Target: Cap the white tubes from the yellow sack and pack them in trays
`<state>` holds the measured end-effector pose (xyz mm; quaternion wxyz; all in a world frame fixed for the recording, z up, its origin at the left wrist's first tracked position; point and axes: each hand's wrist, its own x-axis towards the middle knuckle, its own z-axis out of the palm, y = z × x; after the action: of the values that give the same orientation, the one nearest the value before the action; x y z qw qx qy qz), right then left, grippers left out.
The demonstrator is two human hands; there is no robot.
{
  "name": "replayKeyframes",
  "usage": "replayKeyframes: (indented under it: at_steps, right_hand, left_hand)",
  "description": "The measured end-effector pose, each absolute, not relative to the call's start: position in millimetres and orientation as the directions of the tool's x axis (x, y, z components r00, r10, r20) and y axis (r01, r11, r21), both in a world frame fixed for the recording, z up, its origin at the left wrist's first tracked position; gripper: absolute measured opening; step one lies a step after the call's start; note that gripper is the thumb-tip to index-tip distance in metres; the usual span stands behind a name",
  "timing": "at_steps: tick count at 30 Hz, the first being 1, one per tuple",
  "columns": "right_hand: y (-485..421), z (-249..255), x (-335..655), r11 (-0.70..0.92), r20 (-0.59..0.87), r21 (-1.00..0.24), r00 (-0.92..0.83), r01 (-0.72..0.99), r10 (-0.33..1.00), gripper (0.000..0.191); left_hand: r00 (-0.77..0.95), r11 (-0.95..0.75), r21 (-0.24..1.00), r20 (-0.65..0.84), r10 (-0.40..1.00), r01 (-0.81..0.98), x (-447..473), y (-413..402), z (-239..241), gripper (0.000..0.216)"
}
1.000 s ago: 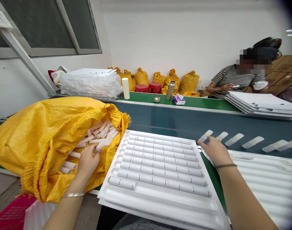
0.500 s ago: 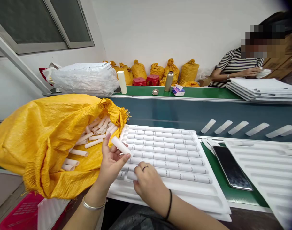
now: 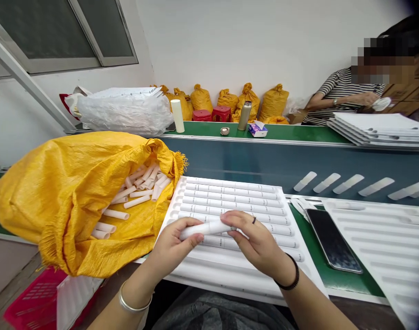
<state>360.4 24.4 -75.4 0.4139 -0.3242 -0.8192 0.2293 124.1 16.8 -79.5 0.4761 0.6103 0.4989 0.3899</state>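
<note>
My left hand (image 3: 175, 245) is closed around the left end of a white plastic tube (image 3: 209, 228). The fingers of my right hand (image 3: 259, 240) grip its other end, where a wider sleeve-like part seems to meet it. Both hands hold the tube nearly level above a white grooved tray (image 3: 250, 279). Rows of white tubes with small dark print (image 3: 230, 185) lie in the tray's far grooves, partly hidden by my hands. To the left, an open yellow woven sack (image 3: 75, 169) spills plain short white tubes (image 3: 116, 214).
A black phone (image 3: 331, 240) lies on the green bench beside another white tray (image 3: 371, 247). Several translucent pieces (image 3: 347, 184) lean on the blue divider. Behind it stand a metal flask (image 3: 245, 116) and a tissue pack (image 3: 257, 130). A co-worker (image 3: 343, 96) sits far right; a pink basket (image 3: 34, 298) stands lower left.
My right hand has risen from the tray and moved right, now gripping one end of the tube. My left hand has lowered and turned the tube from tilted to nearly level.
</note>
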Motion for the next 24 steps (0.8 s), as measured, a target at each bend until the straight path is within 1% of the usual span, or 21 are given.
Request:
replayKeyframes:
  at_steps: [1,3,6,9,11,15,17,18,19,21,22,23,24]
  right_hand:
    - [24.4,-73.3,363.8,0.696,0.519,-0.628,-0.479,0.348,0.708,0.035]
    - [24.1,-72.1,367.9,0.674,0.475,-0.628,-0.494,0.389,0.728,0.034]
    - [23.4,-75.0,367.3,0.582,0.373,-0.684,-0.474,0.44,0.798,0.029]
    - [22.6,-76.7,363.7,0.51,0.312,-0.755,-0.459,0.413,0.832,0.027]
    - [21.6,-74.8,362.7,0.51,0.323,-0.771,-0.455,0.382,0.83,0.027]
    - [16.3,-68.4,362.9,0.574,0.383,-0.739,-0.48,0.352,0.789,0.026]
    - [13.2,-69.0,361.3,0.608,0.375,-0.69,-0.525,0.392,0.764,0.027]
    - [12.6,-71.0,360.1,0.636,0.37,-0.639,-0.553,0.432,0.747,0.027]
    - [13.3,-74.0,359.4,0.668,0.36,-0.566,-0.583,0.484,0.728,0.025]
    - [21.7,-81.9,362.6,0.707,0.334,-0.382,-0.624,0.596,0.707,0.016]
    - [30.4,-85.8,368.3,0.688,0.315,-0.307,-0.612,0.657,0.725,0.012]
    - [42.5,-88.9,377.6,0.624,0.295,-0.269,-0.554,0.734,0.778,0.01]
    - [57.8,-91.1,390.8,0.516,0.278,-0.264,-0.448,0.815,0.85,0.01]
  left_hand:
    - [0.253,-0.096,0.95,0.018,0.967,0.298,123.8,14.3,-77.1,0.025]
    - [0.297,-0.209,0.904,0.098,0.95,0.372,124.4,10.3,-74.5,0.025]
    - [0.329,-0.395,0.795,0.261,0.908,0.46,126.9,7.8,-76.1,0.027]
    - [0.393,-0.546,0.678,0.386,0.835,0.493,129.2,8.1,-79.0,0.033]
    - [0.409,-0.592,0.639,0.431,0.804,0.491,130.7,7.6,-78.6,0.036]
    - [0.394,-0.609,0.633,0.465,0.793,0.478,137.5,0.4,-75.5,0.035]
    - [0.407,-0.603,0.633,0.446,0.797,0.486,142.1,-3.5,-77.5,0.033]
    - [0.43,-0.595,0.629,0.416,0.801,0.501,143.1,-3.9,-79.9,0.035]
    - [0.46,-0.584,0.62,0.371,0.806,0.523,141.9,-2.6,-83.0,0.039]
    - [0.498,-0.552,0.581,0.27,0.824,0.598,129.0,6.2,-90.5,0.053]
    - [0.48,-0.522,0.543,0.233,0.846,0.657,115.7,13.6,-94.2,0.056]
    - [0.436,-0.48,0.498,0.211,0.875,0.722,97.8,22.5,-97.6,0.057]
    - [0.343,-0.403,0.44,0.212,0.915,0.803,75.9,32.3,-100.7,0.049]
